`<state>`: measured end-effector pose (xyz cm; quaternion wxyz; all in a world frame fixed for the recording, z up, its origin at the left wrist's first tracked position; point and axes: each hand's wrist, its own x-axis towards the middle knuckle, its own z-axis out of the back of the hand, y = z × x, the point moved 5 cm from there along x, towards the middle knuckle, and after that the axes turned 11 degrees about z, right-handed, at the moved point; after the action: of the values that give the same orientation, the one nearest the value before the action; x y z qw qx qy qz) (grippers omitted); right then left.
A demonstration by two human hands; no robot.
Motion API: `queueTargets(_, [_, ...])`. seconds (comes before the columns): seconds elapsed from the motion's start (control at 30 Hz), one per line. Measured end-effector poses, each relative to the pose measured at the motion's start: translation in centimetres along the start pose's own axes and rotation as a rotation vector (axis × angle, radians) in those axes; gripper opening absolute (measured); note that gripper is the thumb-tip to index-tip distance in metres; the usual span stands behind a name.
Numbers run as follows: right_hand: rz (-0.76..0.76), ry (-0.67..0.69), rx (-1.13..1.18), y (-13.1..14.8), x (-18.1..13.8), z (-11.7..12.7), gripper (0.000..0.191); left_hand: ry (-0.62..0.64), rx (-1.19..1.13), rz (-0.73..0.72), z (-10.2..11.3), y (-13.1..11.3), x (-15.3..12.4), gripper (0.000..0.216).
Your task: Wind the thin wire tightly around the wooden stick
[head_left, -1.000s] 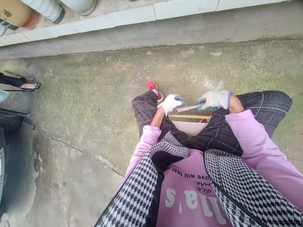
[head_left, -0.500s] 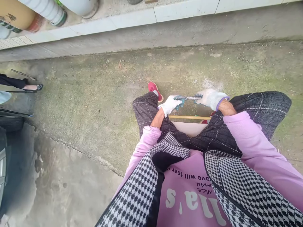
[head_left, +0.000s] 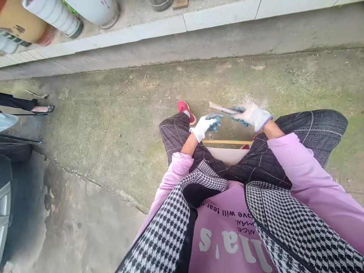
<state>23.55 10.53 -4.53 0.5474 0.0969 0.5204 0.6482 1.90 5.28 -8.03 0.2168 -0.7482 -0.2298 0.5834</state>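
My right hand (head_left: 254, 115), in a white work glove with blue-grey fingers, grips a short stick (head_left: 223, 108). Its free end is pale and points left; nearer the hand it looks wrapped in something silvery grey. Just below that free end is my left hand (head_left: 209, 125), gloved the same way, its fingers bent together in a pinch. A faint thin strand seems to lie between these fingers and the stick, too fine to name. Both hands are held above the ground, in front of my knees.
A yellowish rod (head_left: 226, 142) and a pale board edge (head_left: 227, 154) lie between my legs. Pots, among them a white pot (head_left: 95, 11), stand on the tiled ledge (head_left: 159, 28). At left are another person's foot (head_left: 42, 109) and a vehicle wheel (head_left: 4, 212).
My left hand has come off the stick and sits slightly below it. The stick, still in my right hand, has tilted, its left end now raised and exposed.
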Motion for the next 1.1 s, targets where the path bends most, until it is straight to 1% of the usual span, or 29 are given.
queueTargets(0.07, [-0.014, -0.028, 0.236, 0.0, -0.3, -0.1, 0.024, 0.014, -0.023, -0.001, 0.1, 0.0, 0.1, 0.021])
queueTargets(0.17, [-0.037, -0.06, 0.383, 0.1, -0.6, -0.1, 0.021, 0.052, -0.051, -0.036, 0.4, 0.0, 0.3, 0.025])
queueTargets(0.27, [-0.068, -0.1, 0.404, 0.0, -0.7, 0.1, 0.019, 0.096, -0.068, -0.065, 0.7, 0.0, 0.4, 0.032])
queueTargets(0.4, [-0.069, -0.121, 0.45, 0.0, -0.7, 0.5, 0.016, 0.118, -0.084, -0.054, 0.8, 0.2, 0.4, 0.042])
queueTargets(0.47, [-0.064, -0.116, 0.485, 0.0, -0.6, 0.7, 0.018, 0.116, -0.093, -0.055, 0.8, 0.2, 0.2, 0.045])
queueTargets(0.67, [-0.06, -0.118, 0.532, 0.0, -0.6, 1.0, 0.028, 0.043, -0.082, -0.077, 1.2, -0.5, -0.3, 0.048])
queueTargets(0.8, [-0.063, -0.135, 0.531, 0.1, -0.8, 1.1, 0.021, 0.071, -0.134, -0.078, 1.1, -0.6, -0.6, 0.055])
queueTargets(0.9, [-0.068, -0.133, 0.526, 0.3, -0.9, 1.2, 0.02, 0.101, -0.163, -0.075, 1.0, -0.4, -0.6, 0.052])
queueTargets(1.1, [-0.067, -0.137, 0.513, 0.5, -1.0, 1.1, 0.023, 0.068, -0.187, -0.042, 1.4, -0.3, -0.2, 0.038])
